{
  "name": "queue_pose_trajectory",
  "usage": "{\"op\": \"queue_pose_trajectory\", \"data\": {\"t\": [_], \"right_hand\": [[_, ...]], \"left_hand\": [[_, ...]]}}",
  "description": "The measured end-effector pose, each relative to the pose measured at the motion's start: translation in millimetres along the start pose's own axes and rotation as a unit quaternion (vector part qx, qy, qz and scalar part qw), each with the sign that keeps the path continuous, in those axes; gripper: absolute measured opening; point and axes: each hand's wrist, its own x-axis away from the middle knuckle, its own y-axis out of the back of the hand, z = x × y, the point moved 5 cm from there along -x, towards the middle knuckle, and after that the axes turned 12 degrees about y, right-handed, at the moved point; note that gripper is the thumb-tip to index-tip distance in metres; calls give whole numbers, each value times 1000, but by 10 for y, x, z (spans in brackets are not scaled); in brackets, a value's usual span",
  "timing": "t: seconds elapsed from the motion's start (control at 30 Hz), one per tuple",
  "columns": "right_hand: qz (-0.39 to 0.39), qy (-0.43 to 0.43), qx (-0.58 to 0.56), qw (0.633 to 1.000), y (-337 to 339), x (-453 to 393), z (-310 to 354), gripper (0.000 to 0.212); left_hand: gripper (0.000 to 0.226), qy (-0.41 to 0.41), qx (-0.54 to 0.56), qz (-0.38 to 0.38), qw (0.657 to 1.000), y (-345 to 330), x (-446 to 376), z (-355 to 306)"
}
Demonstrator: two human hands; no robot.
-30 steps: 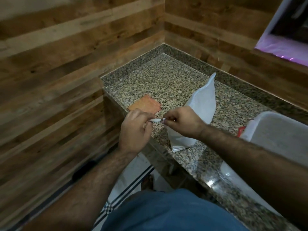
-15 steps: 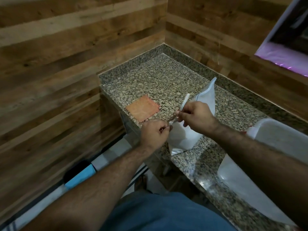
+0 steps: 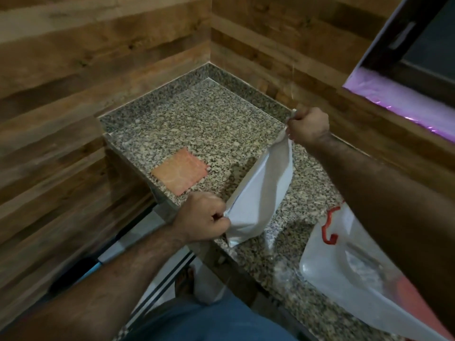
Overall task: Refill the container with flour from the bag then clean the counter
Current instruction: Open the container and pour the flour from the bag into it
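Observation:
A white flour bag [image 3: 261,193] stands tilted on the granite counter [image 3: 202,124] near its front edge. My left hand [image 3: 204,219] pinches the bag's near top corner. My right hand [image 3: 309,127] is fisted at the far top corner and grips a thin white strip from the bag's top edge, the end of which sticks out above my fist. A translucent white container [image 3: 344,262] with a red latch [image 3: 328,232] sits to the right, partly hidden under my right forearm.
An orange cloth [image 3: 181,173] lies flat on the counter, left of the bag. Wood-panelled walls close the counter's left and back sides. A window with a pink-lit sill [image 3: 403,102] is at the upper right. The floor drops away left of the counter edge.
My right hand has travelled from beside my left hand up to the bag's far corner, pulling the strip along the top edge. My left hand has kept its pinch on the near corner.

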Motion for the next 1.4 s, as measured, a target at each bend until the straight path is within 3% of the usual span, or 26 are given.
{"op": "queue_pose_trajectory", "data": {"t": [0.1, 0.23, 0.3, 0.37, 0.4, 0.47, 0.57, 0.63, 0.7, 0.77, 0.87, 1.0, 1.13, 1.4], "right_hand": [[-52, -42, 39, 997, 239, -397, -170, 19], [-28, -144, -32, 989, 197, -622, -652, 10], [-55, -156, -51, 985, 96, -584, -707, 24], [-98, -160, -22, 982, 54, -414, -601, 57], [-105, -163, 2, 981, 35, -303, -543, 73], [-65, -167, 49, 983, -57, -65, -452, 87], [41, -177, 58, 982, -318, 221, -350, 101], [63, -174, 32, 982, -494, 309, -310, 108], [72, -169, 26, 983, -616, 330, -256, 109], [81, -176, 41, 980, -684, 329, -200, 110], [96, -194, 79, 973, -700, 288, -149, 113], [91, -198, 114, 969, -629, 187, -169, 102], [77, -194, 129, 969, -576, 132, -229, 69], [21, -245, 90, 965, -123, 82, -279, 27]], "left_hand": [[33, -43, 11, 49, 998, -75, -26, 52], [34, -97, 10, 85, 992, -124, -76, 35], [34, -114, 16, 102, 988, -132, -134, 52], [37, -106, 45, 121, 986, -116, -209, 127], [38, -87, 73, 130, 985, -102, -249, 174], [35, -3, 186, 156, 970, -97, -303, 245], [42, 204, 400, 118, 886, -118, -487, 352], [52, 318, 380, 64, 866, -199, -706, 486], [56, 367, 297, 109, 875, -316, -952, 551], [50, 356, 229, 188, 886, -457, -1151, 536], [48, 299, 163, 247, 907, -611, -1368, 431], [41, 238, -7, 294, 926, -727, -1496, 240], [36, 192, -24, 301, 934, -772, -1504, 212], [55, 257, -75, 248, 931, -578, -1608, 302]]}}
